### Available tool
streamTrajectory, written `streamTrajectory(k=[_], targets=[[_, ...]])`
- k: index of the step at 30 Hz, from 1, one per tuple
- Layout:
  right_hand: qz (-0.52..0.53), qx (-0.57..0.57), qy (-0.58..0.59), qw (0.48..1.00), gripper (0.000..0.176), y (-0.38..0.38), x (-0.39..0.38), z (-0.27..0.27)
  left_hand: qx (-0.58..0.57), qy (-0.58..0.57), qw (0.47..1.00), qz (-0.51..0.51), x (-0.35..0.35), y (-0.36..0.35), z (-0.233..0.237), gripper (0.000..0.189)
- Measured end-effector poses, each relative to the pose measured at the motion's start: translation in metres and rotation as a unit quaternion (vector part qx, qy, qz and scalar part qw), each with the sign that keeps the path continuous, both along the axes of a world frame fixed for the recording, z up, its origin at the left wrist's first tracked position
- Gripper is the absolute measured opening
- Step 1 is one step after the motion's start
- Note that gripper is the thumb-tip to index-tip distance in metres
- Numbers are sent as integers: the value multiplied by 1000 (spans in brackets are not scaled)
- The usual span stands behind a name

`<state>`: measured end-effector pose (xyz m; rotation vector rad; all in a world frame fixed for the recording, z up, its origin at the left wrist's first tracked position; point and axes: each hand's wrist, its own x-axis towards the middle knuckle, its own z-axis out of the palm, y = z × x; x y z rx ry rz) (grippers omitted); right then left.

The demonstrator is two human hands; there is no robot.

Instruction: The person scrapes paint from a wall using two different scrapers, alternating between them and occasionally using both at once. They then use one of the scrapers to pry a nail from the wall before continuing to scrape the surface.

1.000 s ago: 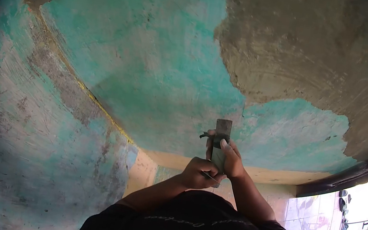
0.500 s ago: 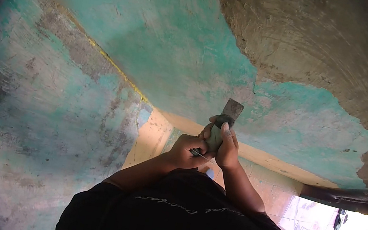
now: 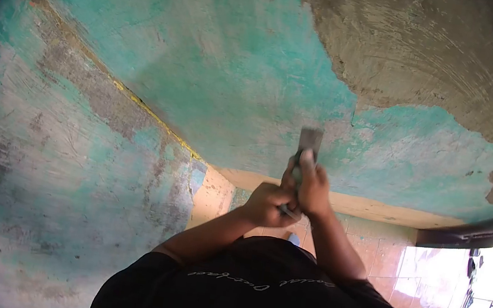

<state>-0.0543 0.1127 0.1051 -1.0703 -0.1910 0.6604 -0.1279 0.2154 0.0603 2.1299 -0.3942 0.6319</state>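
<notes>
The right hand (image 3: 316,188) is gripping a flat-bladed tool (image 3: 310,139) toward 2 o'clock; the left hand (image 3: 266,203), toward 5, is curling around a blurred narrow item (image 3: 290,212). Good handling is probably calling for steady wrists and fingers lying behind the edge. A teal wall (image 3: 231,43) is filling 12, a dark frame (image 3: 470,235) is bordering 3 to 4; fingers are hiding the tool's lower part.

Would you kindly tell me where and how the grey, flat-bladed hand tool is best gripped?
Probably by the greenish handle of the grey, flat-bladed hand tool, coming from the near side: its broad, square-ended blade points away, toward the turquoise-painted wall, leaving the handle nearest. The bare right hand wraps there, thumb along its length; blur hides finer detail.
</notes>
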Motion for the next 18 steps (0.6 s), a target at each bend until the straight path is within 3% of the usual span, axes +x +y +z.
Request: streamTrajectory(k=[5,11,15,18], targets=[[-73,4,-23,997,38,26,12,21,-29,13,998,-55,23,25,27,23],[-112,15,6,994,34,32,-20,-21,-61,39,989,-129,-3,38,-7,22],[-131,4,28,991,34,35,-3,26,-33,42,987,-149,19,46,12,21],[-143,12,41,989,35,33,-1,20,-40,24,984,-174,27,44,16,22]])
